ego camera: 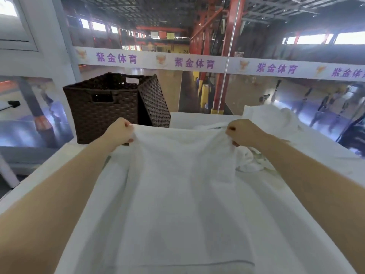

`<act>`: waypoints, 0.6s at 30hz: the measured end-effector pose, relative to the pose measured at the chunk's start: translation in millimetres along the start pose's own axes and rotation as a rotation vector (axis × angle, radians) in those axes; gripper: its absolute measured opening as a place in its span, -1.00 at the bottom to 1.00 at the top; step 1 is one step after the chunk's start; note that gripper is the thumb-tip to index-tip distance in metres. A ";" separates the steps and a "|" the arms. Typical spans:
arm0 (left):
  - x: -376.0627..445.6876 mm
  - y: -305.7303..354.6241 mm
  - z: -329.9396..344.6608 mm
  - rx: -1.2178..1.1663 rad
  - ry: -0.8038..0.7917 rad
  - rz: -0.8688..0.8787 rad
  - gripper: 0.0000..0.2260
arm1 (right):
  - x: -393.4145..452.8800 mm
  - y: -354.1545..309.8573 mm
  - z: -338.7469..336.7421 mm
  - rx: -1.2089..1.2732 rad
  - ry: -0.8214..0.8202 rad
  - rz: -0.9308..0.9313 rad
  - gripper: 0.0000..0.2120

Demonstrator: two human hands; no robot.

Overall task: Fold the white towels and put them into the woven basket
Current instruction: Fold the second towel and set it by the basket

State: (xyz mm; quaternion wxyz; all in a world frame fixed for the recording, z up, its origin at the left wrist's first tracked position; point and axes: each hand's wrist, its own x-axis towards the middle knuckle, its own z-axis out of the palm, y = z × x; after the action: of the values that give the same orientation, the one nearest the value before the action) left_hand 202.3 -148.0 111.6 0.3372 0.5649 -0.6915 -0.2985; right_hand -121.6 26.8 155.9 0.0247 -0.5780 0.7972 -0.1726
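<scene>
A white towel (181,194) stretches from the near edge of the table up to my two raised hands. My left hand (118,132) pinches its far left corner, and my right hand (244,132) pinches its far right corner, so the far edge is held taut above the table. The dark brown woven basket (102,107) stands at the back left of the table, just beyond my left hand. Its woven lid (155,101) leans against its right side. The inside of the basket is hidden from view.
A heap of crumpled white towels (270,123) lies at the back right, behind and beside my right hand. The white table (43,175) ends close to the left of the basket. A glass wall with a printed banner (197,63) stands behind the table.
</scene>
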 end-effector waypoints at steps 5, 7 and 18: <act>18.4 -2.4 6.9 0.019 0.039 0.070 -0.81 | 19.1 8.5 3.0 0.041 0.014 -0.003 -0.73; 12.4 -4.9 8.1 0.046 0.070 0.139 -0.84 | 16.4 11.3 3.5 0.060 0.015 -0.008 -0.75; -115.1 -95.6 7.0 -0.055 0.076 0.291 -0.91 | -102.4 38.1 52.7 0.035 0.084 -0.204 -0.85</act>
State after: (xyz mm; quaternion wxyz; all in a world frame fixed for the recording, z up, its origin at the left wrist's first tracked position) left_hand 267.5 -52.3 16.7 0.4181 0.4601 -0.7444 -0.2437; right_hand -109.9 119.4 78.4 -0.0164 -0.6478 0.7315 -0.2123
